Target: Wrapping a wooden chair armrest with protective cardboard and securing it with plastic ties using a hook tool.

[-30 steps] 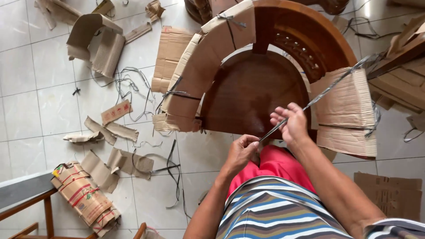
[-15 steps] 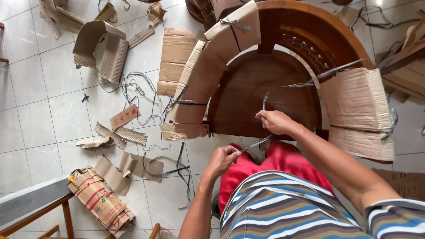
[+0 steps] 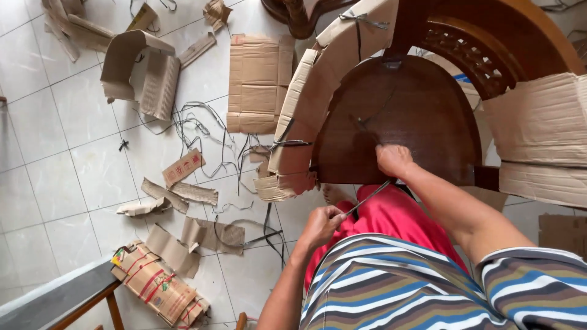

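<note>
Grey plastic strapping band [image 3: 367, 200], thin and taut, runs between the two hands just above a red-clad lap.

Left hand [image 3: 322, 225]: nearest the body, fingers closed, pinching the lower end of the band between thumb and forefinger.

Right hand [image 3: 394, 160]: just beyond and up-right of the left, curled shut around the band's upper stretch, resting at the front edge of the dark wooden chair seat [image 3: 403, 116]. A further length of band lies across the seat beyond the knuckles; where it ends cannot be told.

Chair armrests: the one left of the hands is wrapped in a corrugated cardboard sleeve [image 3: 306, 110], with dark bands tied round it in at least two places. The one right of the hands wears a second cardboard wrap [image 3: 541, 137]. The carved backrest [image 3: 483, 43], farther off, is bare between them.

State of work, as judged: arms covered and the left one tied; seat, backrest and legs unwrapped; the band in hand not yet fastened.

Tiled floor [image 3: 73, 146], left of the hands: torn cardboard scraps [image 3: 180, 192], loose band offcuts [image 3: 195, 125], a folded printed carton [image 3: 160, 284], a flattened cardboard sheet [image 3: 257, 82] farther out.
</note>
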